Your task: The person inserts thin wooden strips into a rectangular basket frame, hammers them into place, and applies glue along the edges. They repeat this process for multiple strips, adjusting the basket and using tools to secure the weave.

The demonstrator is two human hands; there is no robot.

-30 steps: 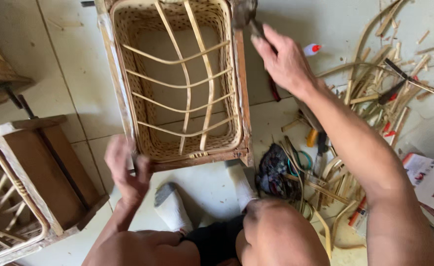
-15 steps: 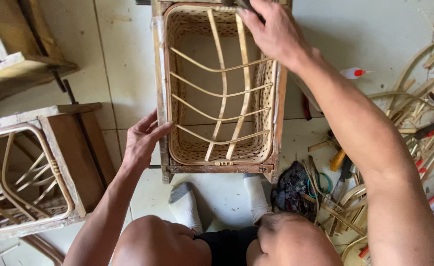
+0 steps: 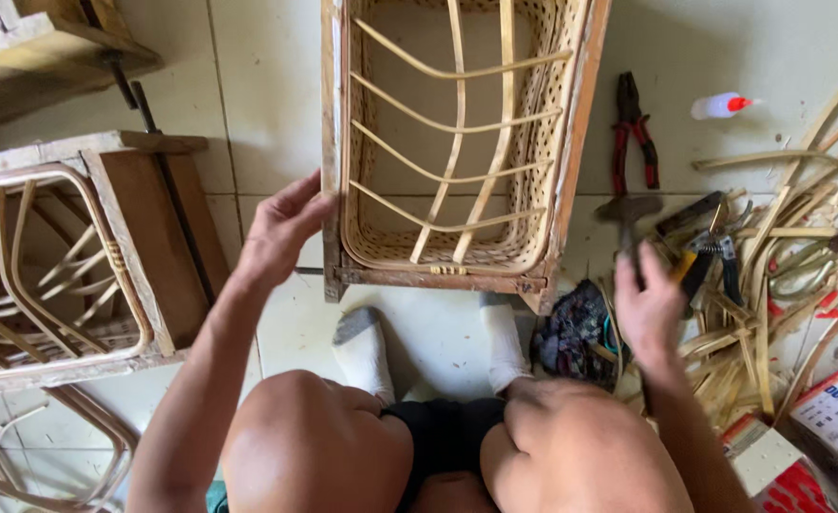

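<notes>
Fingers of the left hand [image 3: 281, 233] lie spread and flat against the left side of a wooden frame [image 3: 332, 171], steadying it rather than gripping it. That frame stands on the tiled floor [image 3: 267, 104] in front of the seated person and holds a woven rattan basket [image 3: 542, 104], with thin cane ribs [image 3: 457, 176] curving across its open middle. Two socked feet [image 3: 362, 347] rest just below its near edge, likely bracing it in place.

On the other side, the right hand [image 3: 649, 309] is curled around the handle of a hammer [image 3: 626, 214], whose head points up toward the frame's lower right corner. How tightly it holds is hard to tell, since the fingers wrap away from view.

Tools sit within easy reach on the right: red-handled pliers [image 3: 631, 128], a small white bottle with a red tip [image 3: 720, 105], and a loose heap of cane strips [image 3: 799, 247] with other tools half buried in it. A dark cloth [image 3: 571, 332] lies by the right foot.

A second frame with a cane insert [image 3: 67, 256] stands at the left, cut off by the edge. The basket's far end is also out of view.
</notes>
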